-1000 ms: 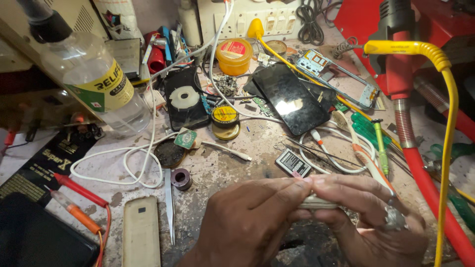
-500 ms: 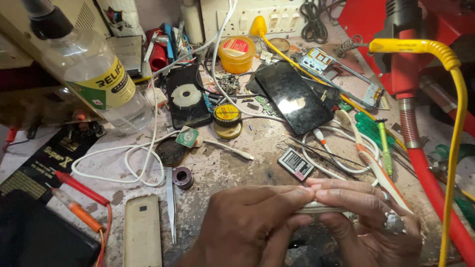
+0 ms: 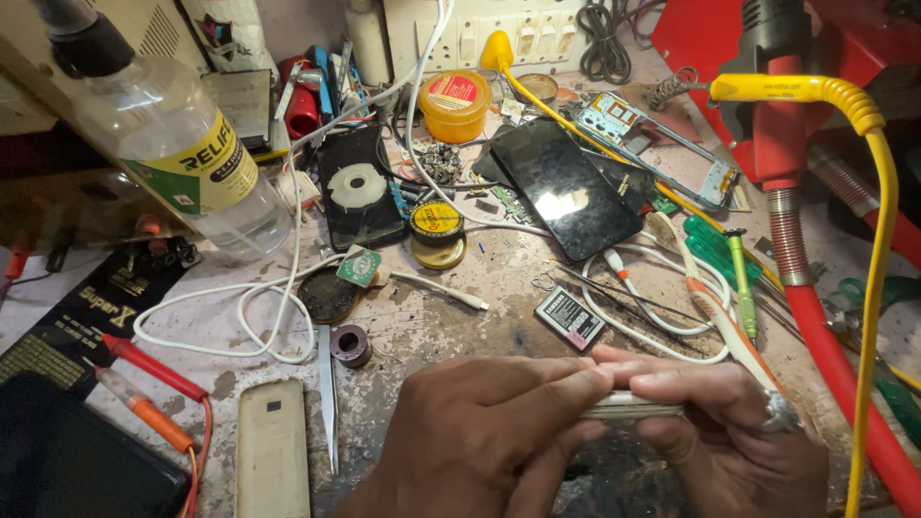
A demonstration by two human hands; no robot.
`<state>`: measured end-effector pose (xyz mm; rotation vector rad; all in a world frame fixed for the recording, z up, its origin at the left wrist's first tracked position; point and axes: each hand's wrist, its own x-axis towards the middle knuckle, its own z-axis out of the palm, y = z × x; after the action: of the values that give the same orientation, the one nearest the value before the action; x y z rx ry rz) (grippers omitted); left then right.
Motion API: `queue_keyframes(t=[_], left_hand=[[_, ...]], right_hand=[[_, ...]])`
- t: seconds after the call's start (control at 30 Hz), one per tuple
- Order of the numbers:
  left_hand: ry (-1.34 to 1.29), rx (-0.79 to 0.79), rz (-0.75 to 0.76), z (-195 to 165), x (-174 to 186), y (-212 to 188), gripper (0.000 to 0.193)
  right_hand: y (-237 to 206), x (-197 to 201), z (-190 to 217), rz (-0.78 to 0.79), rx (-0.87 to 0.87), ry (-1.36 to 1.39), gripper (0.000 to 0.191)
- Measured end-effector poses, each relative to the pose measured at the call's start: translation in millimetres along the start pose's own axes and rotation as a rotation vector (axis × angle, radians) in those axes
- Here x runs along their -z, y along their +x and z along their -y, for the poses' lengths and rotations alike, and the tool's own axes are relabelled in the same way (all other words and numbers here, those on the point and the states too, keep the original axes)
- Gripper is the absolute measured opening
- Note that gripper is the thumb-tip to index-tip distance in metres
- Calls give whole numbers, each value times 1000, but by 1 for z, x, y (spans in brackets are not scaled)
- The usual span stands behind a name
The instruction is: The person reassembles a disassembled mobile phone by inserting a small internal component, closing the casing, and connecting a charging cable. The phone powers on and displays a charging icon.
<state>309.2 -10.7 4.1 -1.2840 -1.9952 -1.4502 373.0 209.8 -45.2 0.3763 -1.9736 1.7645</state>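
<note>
Thin pale silver slab [image 3: 635,407], edge-on

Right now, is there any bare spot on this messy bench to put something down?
Only small ones. One bare patch lies between the solder spool, the small battery and the hands. Another sits between the white cable loop and the pale phone. The back, around the orange tin and black phone, is crowded.

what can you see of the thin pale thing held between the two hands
The slim device looks like a small flat silver-white piece, seen edge-on and lying about level. The left hand pinches its left end and the right hand grips its right end, above the stained bench. Fingers hide most of it, so its faces cannot be seen.
</note>
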Motion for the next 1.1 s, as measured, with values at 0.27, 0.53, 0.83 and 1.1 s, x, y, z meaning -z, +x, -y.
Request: queue_keyframes(t=[0.27, 0.53, 0.83, 1.1], left_hand=[[23, -3, -35, 0, -4, -3, 24], [118, -4, -51, 2, -12, -12, 24], [-233, 218, 9, 0, 6, 1, 33], [-205, 144, 23, 1, 3, -3, 26]], right_hand=[[5, -8, 7, 9, 213, -247, 16], [2, -16, 9, -65, 207, -357, 10], [11, -15, 16, -165, 75, -143, 12], [18, -14, 29, -36, 263, -455, 24]])
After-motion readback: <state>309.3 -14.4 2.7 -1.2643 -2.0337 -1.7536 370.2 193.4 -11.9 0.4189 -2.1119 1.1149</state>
